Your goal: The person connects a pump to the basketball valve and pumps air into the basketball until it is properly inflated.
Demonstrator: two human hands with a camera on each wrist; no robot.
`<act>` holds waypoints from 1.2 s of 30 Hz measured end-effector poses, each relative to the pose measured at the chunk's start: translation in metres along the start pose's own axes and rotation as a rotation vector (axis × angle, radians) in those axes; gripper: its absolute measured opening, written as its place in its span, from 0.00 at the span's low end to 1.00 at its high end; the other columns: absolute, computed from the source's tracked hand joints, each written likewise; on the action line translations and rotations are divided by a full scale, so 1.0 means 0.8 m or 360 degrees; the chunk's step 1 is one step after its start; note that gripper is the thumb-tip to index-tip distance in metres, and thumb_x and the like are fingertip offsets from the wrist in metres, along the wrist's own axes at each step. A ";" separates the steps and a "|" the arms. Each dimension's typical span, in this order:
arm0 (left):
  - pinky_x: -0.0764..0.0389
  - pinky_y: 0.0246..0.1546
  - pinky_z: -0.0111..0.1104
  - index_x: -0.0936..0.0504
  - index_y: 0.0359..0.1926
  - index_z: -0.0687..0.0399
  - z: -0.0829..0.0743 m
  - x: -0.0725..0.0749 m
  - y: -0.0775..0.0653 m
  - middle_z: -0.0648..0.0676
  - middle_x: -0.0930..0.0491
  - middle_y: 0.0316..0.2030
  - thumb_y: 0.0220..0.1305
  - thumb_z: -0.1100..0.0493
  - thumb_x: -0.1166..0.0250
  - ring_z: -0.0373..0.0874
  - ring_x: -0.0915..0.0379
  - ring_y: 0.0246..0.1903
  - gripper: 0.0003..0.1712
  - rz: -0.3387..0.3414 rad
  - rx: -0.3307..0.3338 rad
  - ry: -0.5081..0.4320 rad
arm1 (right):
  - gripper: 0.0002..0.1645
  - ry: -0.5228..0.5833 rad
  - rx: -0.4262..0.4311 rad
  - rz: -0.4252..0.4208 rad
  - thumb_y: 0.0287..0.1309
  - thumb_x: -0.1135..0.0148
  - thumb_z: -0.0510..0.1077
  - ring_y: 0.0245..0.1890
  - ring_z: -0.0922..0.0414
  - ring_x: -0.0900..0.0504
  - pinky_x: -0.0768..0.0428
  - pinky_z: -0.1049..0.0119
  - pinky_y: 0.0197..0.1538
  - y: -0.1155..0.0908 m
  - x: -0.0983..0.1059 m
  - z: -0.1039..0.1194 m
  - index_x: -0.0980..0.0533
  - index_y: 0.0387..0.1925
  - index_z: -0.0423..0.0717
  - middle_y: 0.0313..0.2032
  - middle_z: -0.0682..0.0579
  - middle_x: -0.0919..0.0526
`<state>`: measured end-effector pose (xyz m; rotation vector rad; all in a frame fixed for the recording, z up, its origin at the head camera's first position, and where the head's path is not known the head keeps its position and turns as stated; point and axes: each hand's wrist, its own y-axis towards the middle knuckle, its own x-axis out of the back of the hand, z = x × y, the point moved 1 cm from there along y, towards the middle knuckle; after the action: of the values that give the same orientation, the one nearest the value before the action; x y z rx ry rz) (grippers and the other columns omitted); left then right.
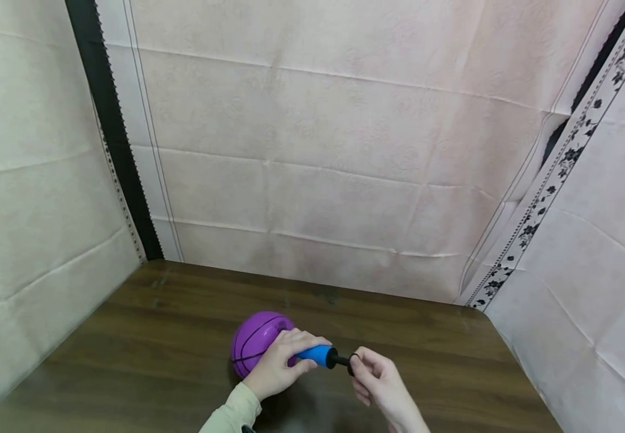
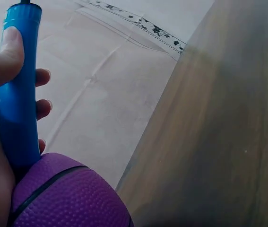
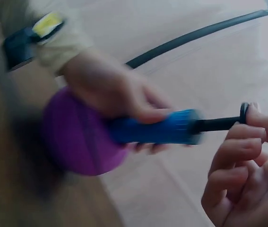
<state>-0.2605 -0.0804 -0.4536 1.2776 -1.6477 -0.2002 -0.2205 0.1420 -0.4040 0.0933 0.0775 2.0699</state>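
Note:
A purple ball (image 1: 255, 343) with black seam lines is at the middle of the wooden table in the head view. Set against it is a blue hand pump (image 1: 317, 355), with a black plunger rod and end handle (image 3: 244, 113). My left hand (image 1: 280, 364) grips the pump barrel, thumb along one side and fingers round the other, close beside the ball. With thumb and fingers, my right hand (image 1: 380, 382) pinches the black handle, and a stretch of rod shows outside the barrel. The joint between pump and ball is hidden by the left hand.
The brown wooden table (image 1: 182, 337) spreads beneath the hands. Pale creased cloth sheets (image 1: 318, 150) hang behind it and on both sides, the right one with a floral border (image 1: 550, 186). A dark strip (image 1: 123, 144) runs down the back left corner.

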 end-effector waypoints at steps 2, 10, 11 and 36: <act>0.30 0.53 0.40 0.23 0.57 0.34 0.001 -0.001 -0.001 0.39 0.18 0.47 0.64 0.50 0.37 0.34 0.27 0.46 0.20 -0.0017 -0.0019 0.0008 | 0.20 -0.0025 -0.0089 -0.0052 0.72 0.51 0.49 0.15 0.68 0.37 0.37 0.75 0.21 0.006 -0.006 -0.007 0.36 0.31 0.35 0.15 0.61 0.35; 0.29 0.58 0.43 0.24 0.60 0.36 0.009 0.005 -0.004 0.41 0.19 0.53 0.64 0.55 0.37 0.38 0.26 0.53 0.23 -0.0069 -0.0012 -0.0129 | 0.17 -0.0123 0.0171 -0.0251 0.70 0.48 0.42 0.10 0.62 0.45 0.43 0.66 0.15 -0.014 -0.005 0.025 0.27 0.35 0.28 0.12 0.55 0.40; 0.30 0.59 0.44 0.24 0.60 0.36 0.009 0.006 -0.005 0.41 0.19 0.54 0.64 0.56 0.37 0.38 0.26 0.54 0.23 -0.0080 0.0009 -0.0142 | 0.14 -0.0108 0.0267 -0.0260 0.70 0.49 0.39 0.10 0.60 0.47 0.45 0.64 0.14 -0.020 -0.003 0.031 0.27 0.33 0.30 0.12 0.53 0.43; 0.31 0.59 0.43 0.24 0.59 0.36 0.004 0.005 -0.001 0.42 0.19 0.53 0.65 0.55 0.38 0.38 0.26 0.53 0.22 0.0002 0.0025 -0.0211 | 0.20 -0.0090 0.0278 -0.0124 0.73 0.55 0.39 0.09 0.58 0.47 0.46 0.67 0.12 -0.016 -0.011 0.024 0.33 0.29 0.25 0.11 0.49 0.45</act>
<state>-0.2620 -0.0855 -0.4533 1.2987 -1.7656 -0.2768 -0.2034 0.1408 -0.3862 0.2522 0.2235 1.9780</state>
